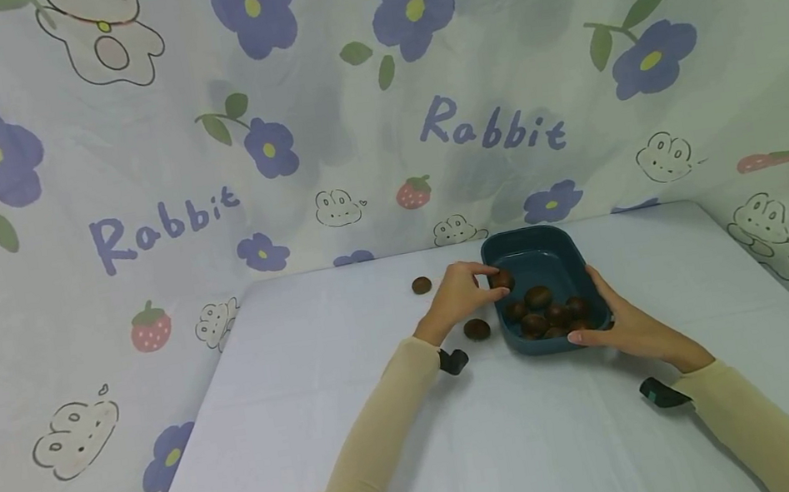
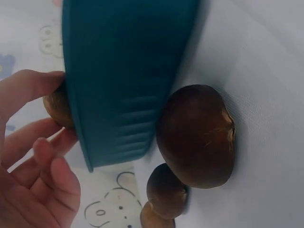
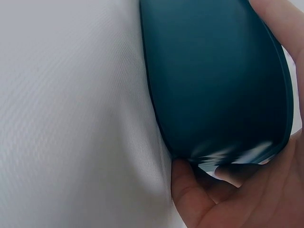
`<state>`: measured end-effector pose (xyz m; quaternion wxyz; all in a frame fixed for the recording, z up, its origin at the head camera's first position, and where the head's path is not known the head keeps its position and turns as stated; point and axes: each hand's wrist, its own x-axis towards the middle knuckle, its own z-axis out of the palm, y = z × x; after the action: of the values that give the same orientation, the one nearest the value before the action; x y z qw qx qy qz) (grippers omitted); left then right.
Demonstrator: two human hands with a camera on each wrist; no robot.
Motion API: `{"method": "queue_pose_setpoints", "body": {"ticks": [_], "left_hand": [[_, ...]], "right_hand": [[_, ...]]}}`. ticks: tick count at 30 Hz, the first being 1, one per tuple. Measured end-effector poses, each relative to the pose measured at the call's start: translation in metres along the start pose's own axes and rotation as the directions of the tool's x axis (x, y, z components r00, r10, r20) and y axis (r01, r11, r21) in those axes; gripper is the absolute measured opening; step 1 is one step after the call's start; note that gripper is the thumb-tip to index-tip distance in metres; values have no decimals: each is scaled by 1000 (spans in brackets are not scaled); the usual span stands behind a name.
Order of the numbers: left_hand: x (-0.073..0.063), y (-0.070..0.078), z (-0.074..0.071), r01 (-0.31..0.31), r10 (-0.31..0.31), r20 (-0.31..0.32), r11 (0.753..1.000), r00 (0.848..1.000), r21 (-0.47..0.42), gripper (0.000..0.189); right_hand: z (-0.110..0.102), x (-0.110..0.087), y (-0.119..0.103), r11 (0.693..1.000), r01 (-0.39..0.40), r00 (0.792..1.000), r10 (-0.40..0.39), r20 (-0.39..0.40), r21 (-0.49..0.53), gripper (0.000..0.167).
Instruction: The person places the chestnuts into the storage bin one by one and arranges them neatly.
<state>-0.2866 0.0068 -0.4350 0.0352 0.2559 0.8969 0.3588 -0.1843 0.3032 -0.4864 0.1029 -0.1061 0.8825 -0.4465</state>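
My left hand pinches a brown chestnut between thumb and fingertips at the left rim of a dark teal rectangular container. In the left wrist view that chestnut is partly hidden behind the container wall. Several chestnuts lie together in the near half of the container. My right hand grips the container's near right corner, the thumb over the near rim and the fingers along the right side. A loose chestnut lies on the table left of the container, below my left hand.
Another chestnut lies farther left on the white-covered table. The left wrist view shows a smaller-looking chestnut beyond the large near one. A curtain with rabbits and flowers stands behind the table.
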Motion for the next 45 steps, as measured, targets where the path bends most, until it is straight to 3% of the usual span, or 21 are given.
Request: {"method": "queue_pose_setpoints", "body": {"ticks": [7,12,19,26,38,45], "left_hand": [[8,-1,9,10,-14,35,992,999,124,42],[14,3,14,15,-28,53,973,998,231,43],[20,8,19,9,-43,100,949,994,316,42],[24,13,24,17,-56,106,942,993,336,37],[29,19,31,104,-146,122,948,982,300,41],[28,22,31,122,-176,157,944,972,305,41]], "right_hand": [[1,1,2,1000,15,1000,-15,-2,-2,125],[0,0,0,1000,21,1000,-21,0,-2,125],[0,-1,-5,1000,16,1000,-16,5,0,125],[-1,-1,-4,1000,13,1000,-13,5,4,126],[0,0,-1,1000,10,1000,-10,7,2,125],[0,-1,-1,1000,14,1000,-14,5,-1,125]]}}
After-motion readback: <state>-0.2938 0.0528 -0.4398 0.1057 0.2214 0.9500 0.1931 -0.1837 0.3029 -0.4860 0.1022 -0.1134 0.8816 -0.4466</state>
